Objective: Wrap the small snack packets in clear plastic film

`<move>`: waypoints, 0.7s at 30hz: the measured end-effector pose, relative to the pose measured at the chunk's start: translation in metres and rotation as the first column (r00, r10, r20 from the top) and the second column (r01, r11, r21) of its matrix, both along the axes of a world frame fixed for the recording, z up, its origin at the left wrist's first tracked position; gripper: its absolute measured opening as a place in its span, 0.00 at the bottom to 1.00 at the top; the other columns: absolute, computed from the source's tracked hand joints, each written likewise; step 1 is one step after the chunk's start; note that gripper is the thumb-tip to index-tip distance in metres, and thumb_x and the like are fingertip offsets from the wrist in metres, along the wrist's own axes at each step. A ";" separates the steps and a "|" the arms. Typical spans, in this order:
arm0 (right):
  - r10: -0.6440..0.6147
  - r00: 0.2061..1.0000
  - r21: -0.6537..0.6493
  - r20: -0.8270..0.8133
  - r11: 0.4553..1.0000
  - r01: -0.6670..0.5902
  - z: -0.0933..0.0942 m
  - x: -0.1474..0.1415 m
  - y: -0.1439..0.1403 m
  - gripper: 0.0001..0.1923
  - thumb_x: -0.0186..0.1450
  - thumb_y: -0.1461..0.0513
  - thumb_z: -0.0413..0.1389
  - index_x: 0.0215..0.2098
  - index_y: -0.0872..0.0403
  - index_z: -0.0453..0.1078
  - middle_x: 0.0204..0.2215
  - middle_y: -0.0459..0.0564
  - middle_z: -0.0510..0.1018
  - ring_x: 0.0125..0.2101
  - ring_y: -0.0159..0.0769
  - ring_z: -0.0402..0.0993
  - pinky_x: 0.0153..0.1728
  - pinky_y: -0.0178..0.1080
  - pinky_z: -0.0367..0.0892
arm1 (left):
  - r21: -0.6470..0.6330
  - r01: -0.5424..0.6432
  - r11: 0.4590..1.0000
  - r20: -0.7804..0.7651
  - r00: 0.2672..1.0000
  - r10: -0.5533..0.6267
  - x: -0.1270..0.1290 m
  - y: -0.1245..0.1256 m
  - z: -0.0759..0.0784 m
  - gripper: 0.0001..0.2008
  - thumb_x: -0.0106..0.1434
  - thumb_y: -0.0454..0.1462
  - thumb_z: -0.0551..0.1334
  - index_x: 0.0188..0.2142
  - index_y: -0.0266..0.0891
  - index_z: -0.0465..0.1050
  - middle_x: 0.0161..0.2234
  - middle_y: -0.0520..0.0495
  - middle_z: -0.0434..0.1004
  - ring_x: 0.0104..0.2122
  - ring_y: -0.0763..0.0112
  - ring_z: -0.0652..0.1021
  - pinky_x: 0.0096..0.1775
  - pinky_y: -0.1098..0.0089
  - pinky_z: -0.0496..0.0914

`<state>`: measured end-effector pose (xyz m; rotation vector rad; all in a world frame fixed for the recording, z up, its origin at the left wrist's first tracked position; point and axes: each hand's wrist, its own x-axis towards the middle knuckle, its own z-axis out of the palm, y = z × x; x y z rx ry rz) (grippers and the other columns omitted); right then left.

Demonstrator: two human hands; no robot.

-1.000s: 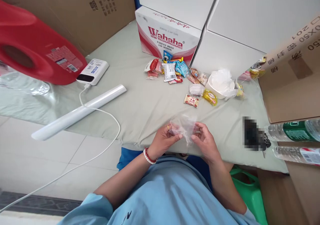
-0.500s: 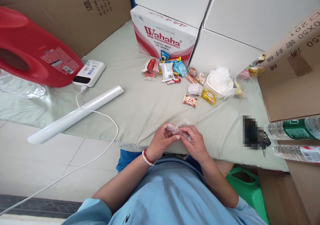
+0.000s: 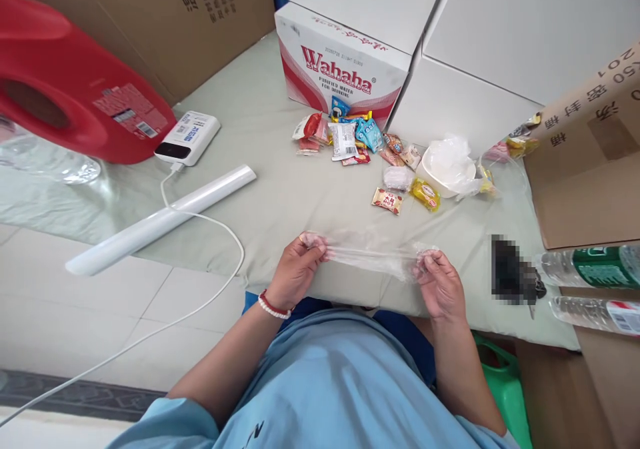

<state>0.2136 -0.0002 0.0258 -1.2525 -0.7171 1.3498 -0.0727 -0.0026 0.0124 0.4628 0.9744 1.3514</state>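
Observation:
A clear plastic bag is stretched sideways between my two hands, just above the front edge of the cloth-covered table. My left hand is closed on its left end, the thumb pressed against the fingers. At the other end, my right hand pinches the bunched plastic. Beyond the bag lie a cream-coloured wrapped snack and a yellow packet. Farther back is a pile of small snack packets. To its right, a white bowl has crumpled clear plastic in it.
A Wahaha carton stands at the back. On the left are a red jug, a white device with a cable, and a long white tube. Plastic bottles and a cardboard box are at the right.
My hands have moved apart, left hand leftward and right hand rightward. The plastic that was bunched between them is now pulled out into a wide strip. The view has shifted slightly.

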 end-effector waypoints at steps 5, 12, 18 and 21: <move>0.013 0.989 -0.010 0.145 1.000 -0.012 -0.004 0.009 -0.006 0.15 0.57 0.53 0.71 0.33 0.51 0.75 0.29 0.45 0.71 0.29 0.31 0.64 0.29 0.34 0.64 | -0.067 -0.073 0.995 0.133 0.988 0.082 -0.012 0.001 0.004 0.16 0.49 0.39 0.79 0.31 0.38 0.75 0.35 0.50 0.80 0.34 0.71 0.80 0.40 0.70 0.75; 0.093 0.941 0.153 0.325 0.977 -0.149 0.005 0.003 -0.016 0.10 0.63 0.53 0.67 0.35 0.49 0.75 0.38 0.50 0.78 0.36 0.37 0.72 0.33 0.38 0.68 | -0.063 -0.252 0.966 -0.153 0.959 0.240 -0.022 0.007 -0.006 0.22 0.50 0.43 0.78 0.36 0.40 0.69 0.35 0.52 0.75 0.35 0.73 0.76 0.38 0.72 0.72; 0.229 0.796 0.287 0.560 0.848 -0.446 0.022 -0.012 -0.031 0.04 0.66 0.59 0.61 0.32 0.47 0.73 0.44 0.55 0.84 0.44 0.50 0.80 0.41 0.48 0.72 | 0.098 -0.211 0.973 -0.630 0.743 0.225 -0.015 -0.019 0.006 0.15 0.59 0.47 0.72 0.32 0.42 0.71 0.27 0.55 0.67 0.26 0.74 0.67 0.29 0.72 0.63; 0.351 0.506 0.213 0.788 0.617 -0.758 0.021 -0.036 -0.032 0.06 0.66 0.65 0.57 0.33 0.47 0.74 0.53 0.54 0.82 0.40 0.45 0.81 0.36 0.44 0.72 | -0.045 0.216 0.975 -0.446 0.869 -0.214 0.003 -0.028 0.021 0.20 0.63 0.56 0.65 0.34 0.42 0.74 0.28 0.50 0.72 0.25 0.70 0.72 0.25 0.70 0.63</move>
